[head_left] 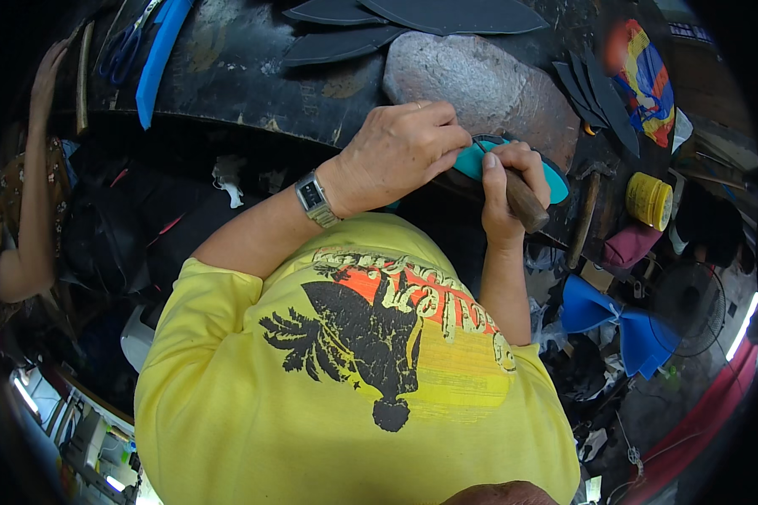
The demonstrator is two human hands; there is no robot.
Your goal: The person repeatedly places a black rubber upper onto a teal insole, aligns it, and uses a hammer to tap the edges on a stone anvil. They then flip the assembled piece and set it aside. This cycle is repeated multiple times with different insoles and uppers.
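Yellow shirt (pixel 354 370) below, both hands meet at the teal sole piece (pixel 552 178), its long axis running left-right on the bench edge (pixel 253 105). Left hand (pixel 396 151) pinches its near end; right hand (pixel 509 181) grips a wooden-handled knife (pixel 526 202) against it.

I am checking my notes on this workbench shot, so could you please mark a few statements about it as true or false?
1. The right hand holds a wooden-handled tool. True.
2. The left hand presses on a teal sole-shaped piece. True.
3. The left wrist is bare. False: it wears a wristwatch.
4. A large stone lies on the bench behind the hands. True.
5. The small round tin at the right is red. False: it is yellow.
6. The shirt is green. False: it is yellow.
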